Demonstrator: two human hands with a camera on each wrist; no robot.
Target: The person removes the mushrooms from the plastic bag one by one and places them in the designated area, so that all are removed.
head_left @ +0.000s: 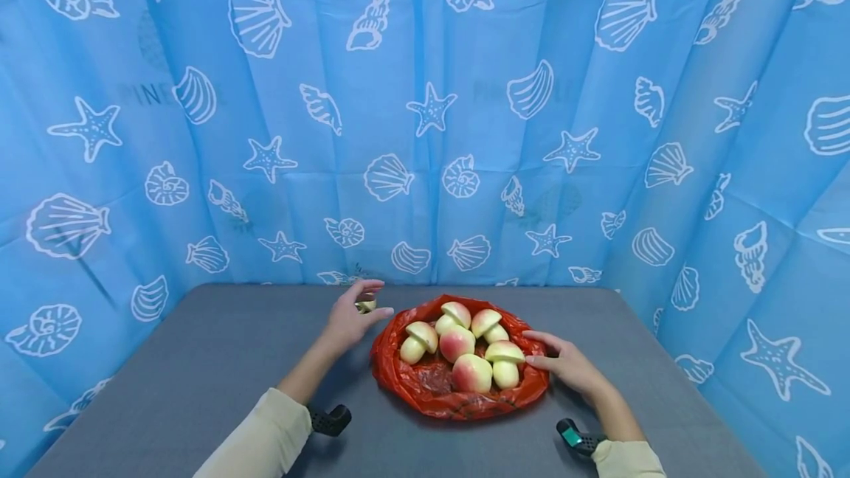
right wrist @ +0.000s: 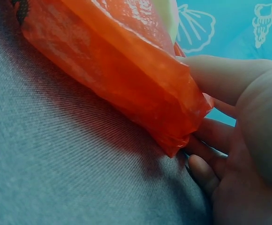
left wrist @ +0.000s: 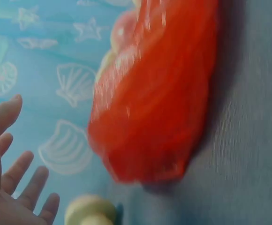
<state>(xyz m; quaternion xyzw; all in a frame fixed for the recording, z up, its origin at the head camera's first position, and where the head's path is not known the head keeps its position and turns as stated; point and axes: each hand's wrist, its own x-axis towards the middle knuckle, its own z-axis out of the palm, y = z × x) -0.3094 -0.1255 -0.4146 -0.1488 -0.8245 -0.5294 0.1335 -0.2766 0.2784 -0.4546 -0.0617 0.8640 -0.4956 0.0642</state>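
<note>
A red plastic bag (head_left: 458,408) with its mouth spread wide stands on the grey table. Inside lie several toy mushrooms (head_left: 457,344) with cream stems and pinkish caps. At the bag's right side, my right hand (head_left: 572,366) pinches the rim, thumb over the edge and fingers along the outside, as the right wrist view shows. My left hand (head_left: 348,321) is left of the bag, its fingers spread and apart from the plastic. Just beyond that hand sits another pale toy mushroom (left wrist: 90,211), partly hidden by the fingers in the head view.
A grey cloth covers the table (head_left: 232,360). Behind it and along the sides hangs a blue curtain (head_left: 425,131) printed with white shells and starfish. Black wrist devices (head_left: 330,420) are strapped under both forearms.
</note>
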